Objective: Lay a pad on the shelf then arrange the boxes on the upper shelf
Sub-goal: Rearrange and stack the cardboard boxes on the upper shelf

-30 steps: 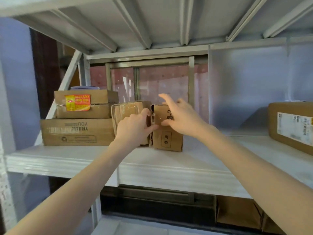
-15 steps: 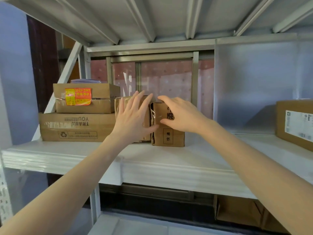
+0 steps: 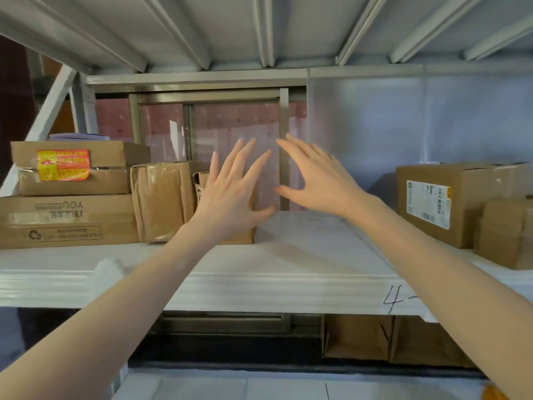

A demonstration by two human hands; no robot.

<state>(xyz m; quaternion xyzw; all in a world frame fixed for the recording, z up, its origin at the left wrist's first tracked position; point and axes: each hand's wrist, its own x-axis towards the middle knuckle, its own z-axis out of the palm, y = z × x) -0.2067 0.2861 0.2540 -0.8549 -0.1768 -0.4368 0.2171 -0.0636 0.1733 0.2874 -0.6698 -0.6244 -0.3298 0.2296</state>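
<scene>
A white foam pad (image 3: 302, 255) covers the upper shelf. At its left, a flat cardboard box (image 3: 66, 220) carries a box with a yellow-red sticker (image 3: 72, 168). Beside them stands a taped box (image 3: 161, 200), then a small box (image 3: 202, 183) mostly hidden behind my left hand (image 3: 230, 194). That hand is spread open in front of the small box, holding nothing. My right hand (image 3: 314, 177) hovers open just to the right, fingers apart, off the boxes.
A labelled cardboard box (image 3: 444, 197) and a smaller corrugated one (image 3: 504, 232) sit at the shelf's right. A window frame (image 3: 284, 151) stands behind the shelf. More cardboard boxes (image 3: 375, 339) lie on the level below. The shelf above hangs low overhead.
Both hands have let go of the taped box and the small box and lifted off with fingers spread. The right hand moved right, away from the small box. The view came closer.
</scene>
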